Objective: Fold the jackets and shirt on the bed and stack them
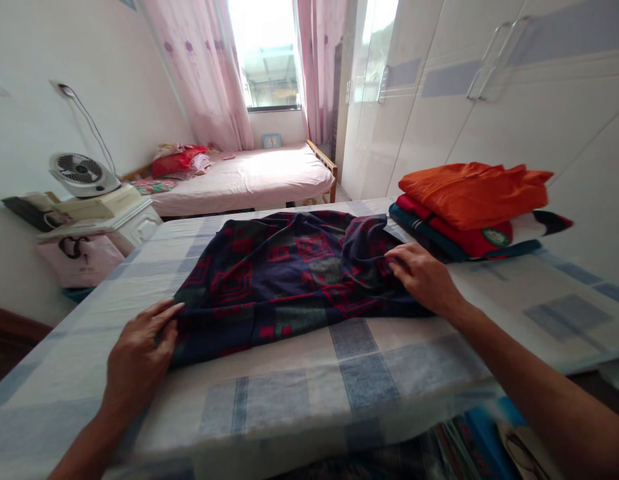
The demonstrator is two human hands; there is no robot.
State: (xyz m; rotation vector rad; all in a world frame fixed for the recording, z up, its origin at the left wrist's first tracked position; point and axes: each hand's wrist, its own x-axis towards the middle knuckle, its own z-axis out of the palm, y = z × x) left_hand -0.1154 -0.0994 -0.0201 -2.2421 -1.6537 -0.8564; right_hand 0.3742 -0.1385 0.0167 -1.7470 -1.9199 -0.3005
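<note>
A navy garment (269,273) with red and grey-green squares is spread across the bed in front of me, its surface wrinkled. Its exact kind does not show. My left hand (144,343) grips its near left corner, thumb and fingers closed on the cloth. At the right side, my right hand (422,277) pinches a raised fold of the same garment. Beyond that hand sits a stack of folded clothes, with an orange garment (474,193) on top and a red one (469,233) under it.
The bed carries a white and blue checked sheet (289,400). A white wardrobe (439,127) stands along the right. At the back is a smaller bed (269,177) with pink bedding. On the left, a fan (82,173) rests on boxes above a pink bag (82,260).
</note>
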